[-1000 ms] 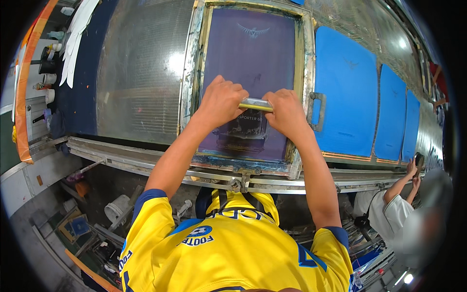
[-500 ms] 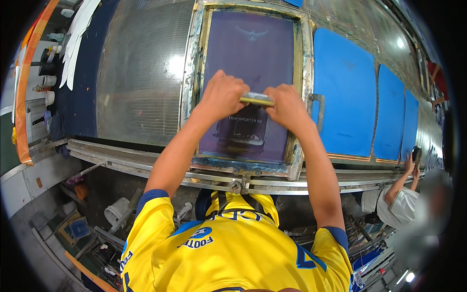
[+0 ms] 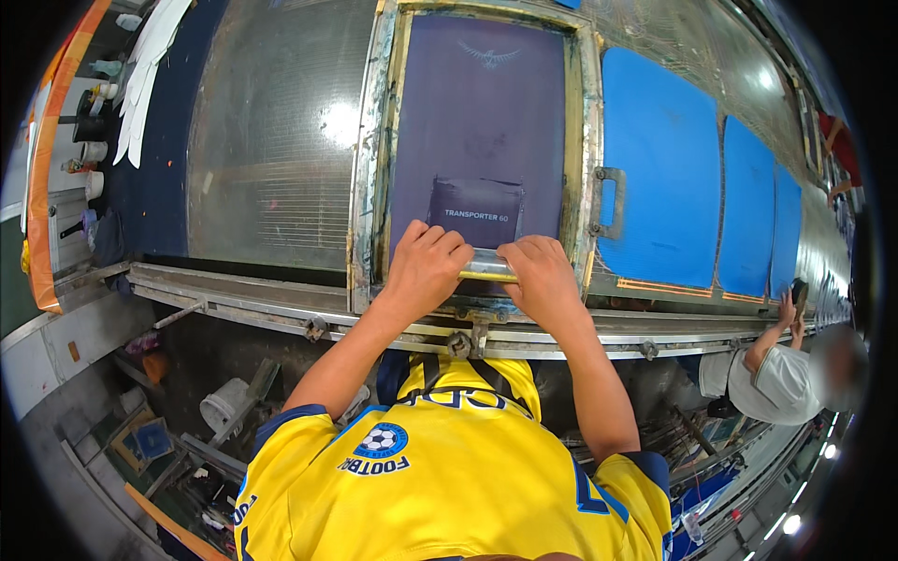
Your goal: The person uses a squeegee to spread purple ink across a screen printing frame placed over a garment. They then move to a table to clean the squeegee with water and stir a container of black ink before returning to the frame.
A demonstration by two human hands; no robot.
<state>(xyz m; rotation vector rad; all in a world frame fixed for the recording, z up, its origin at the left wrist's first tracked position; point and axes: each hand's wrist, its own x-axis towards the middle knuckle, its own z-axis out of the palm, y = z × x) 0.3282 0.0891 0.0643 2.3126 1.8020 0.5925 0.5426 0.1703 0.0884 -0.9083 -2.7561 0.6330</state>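
Note:
A screen-printing frame (image 3: 586, 122) with paint-stained edges lies in front of me, its purple mesh (image 3: 482, 112) stretched inside. On the mesh show a pale winged mark near the far end and a darker rectangle (image 3: 477, 201) with light lettering nearer me. My left hand (image 3: 423, 269) and my right hand (image 3: 543, 280) are both closed around a squeegee (image 3: 488, 266), one at each end of its pale bar. It lies across the near part of the mesh, just on my side of the dark rectangle. The squeegee's lower edge is mostly hidden by my fingers.
Blue panels (image 3: 659, 168) lie in a row on the long table to the right. A metal handle (image 3: 613, 201) juts from the frame's right side. A metal rail (image 3: 253, 297) runs along the table's near edge. Another person (image 3: 776, 379) works at far right.
Both my hands have drawn the squeegee toward me, from mid-mesh to near the frame's close end. The dark rectangle behind it is now uncovered.

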